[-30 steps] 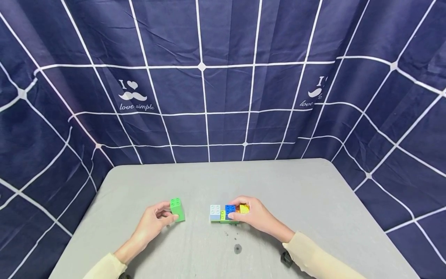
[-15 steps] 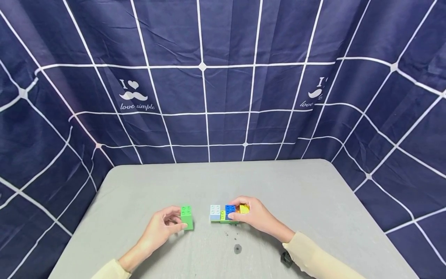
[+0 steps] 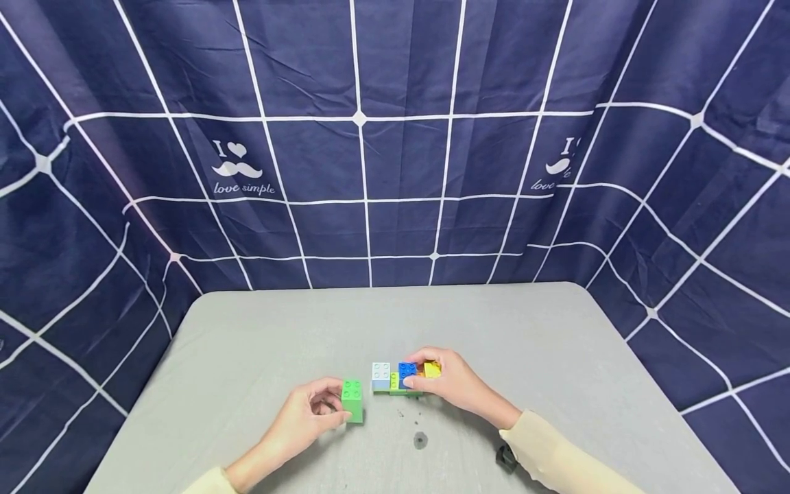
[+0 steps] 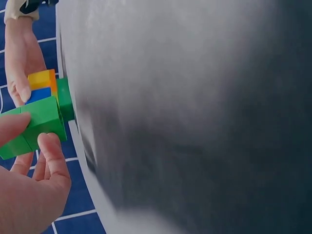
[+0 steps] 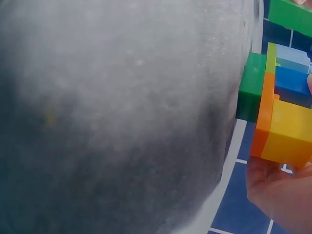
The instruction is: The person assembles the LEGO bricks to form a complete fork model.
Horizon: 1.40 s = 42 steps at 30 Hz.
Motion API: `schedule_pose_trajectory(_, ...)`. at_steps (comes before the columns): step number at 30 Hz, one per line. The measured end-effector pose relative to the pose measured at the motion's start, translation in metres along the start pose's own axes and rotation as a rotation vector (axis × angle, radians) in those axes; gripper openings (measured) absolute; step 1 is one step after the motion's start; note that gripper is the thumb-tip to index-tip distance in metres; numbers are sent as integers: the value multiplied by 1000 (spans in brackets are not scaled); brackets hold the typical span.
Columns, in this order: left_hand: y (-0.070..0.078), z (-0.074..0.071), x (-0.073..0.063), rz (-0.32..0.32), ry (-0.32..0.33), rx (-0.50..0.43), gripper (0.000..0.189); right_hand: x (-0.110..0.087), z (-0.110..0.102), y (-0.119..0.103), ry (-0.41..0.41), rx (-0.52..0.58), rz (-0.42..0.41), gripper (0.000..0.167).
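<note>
My left hand (image 3: 302,415) pinches an upright block of green toy bricks (image 3: 352,405) between thumb and fingers; a seam across it shows in the left wrist view. Just to its right, beyond a small gap, sits a joined row of toy bricks. The row carries a light blue brick (image 3: 380,377), a blue brick (image 3: 407,371) and a yellow brick (image 5: 292,131). Under them are a lime piece (image 3: 394,381) and an orange piece (image 5: 263,114), with a dark green brick (image 5: 251,85) lowest. My right hand (image 3: 455,381) grips the row, thumb at the blue brick, partly covering the yellow one.
The grey table (image 3: 278,322) has a dark spot (image 3: 420,440) and small specks in front of the brick row. A black object (image 3: 507,458) shows beside the right sleeve. Behind the table and along its sides hangs a navy curtain (image 3: 401,158) with white lines.
My left hand has carried the green bricks rightward and nearer to me, closing in on the brick row. The right hand and the row stay in place.
</note>
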<state>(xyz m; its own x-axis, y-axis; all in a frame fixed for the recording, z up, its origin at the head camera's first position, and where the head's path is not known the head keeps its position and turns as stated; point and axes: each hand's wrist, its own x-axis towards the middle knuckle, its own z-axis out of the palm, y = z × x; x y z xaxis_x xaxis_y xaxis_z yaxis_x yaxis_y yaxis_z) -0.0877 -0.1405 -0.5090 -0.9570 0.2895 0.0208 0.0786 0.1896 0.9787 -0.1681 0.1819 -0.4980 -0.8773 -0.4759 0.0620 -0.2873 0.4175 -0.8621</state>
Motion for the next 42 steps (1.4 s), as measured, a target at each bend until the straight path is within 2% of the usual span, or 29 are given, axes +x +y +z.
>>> schedule_pose_trajectory(5, -1, 11, -1, 16, -9, -18, 36, 0, 1, 1, 0, 4, -5, 33)
schedule_pose_trajectory(11, 0, 26, 0, -41, 26, -69, 36, 0, 1, 0, -2, 3, -8, 34)
schedule_pose_trajectory(15, 1, 35, 1, -78, 3, -108, 36, 1, 1, 0, 0, 6, -11, 33)
schedule_pose_trajectory(20, 1, 48, 1, -96, -26, -159, 37, 2, 1, 1, 0, 5, -17, 33)
schedule_pose_trajectory(28, 2, 68, 5, -108, -23, -181, 37, 3, 0, 2, 7, 1, -34, 31)
schedule_pose_trajectory(35, 5, 79, 8, -138, 6, -194, 38, 2, 1, 2, 4, 15, -31, 31)
schedule_pose_trajectory(42, 3, 84, 11, -143, 26, -186, 39, 1, 2, 3, 11, 20, -30, 32)
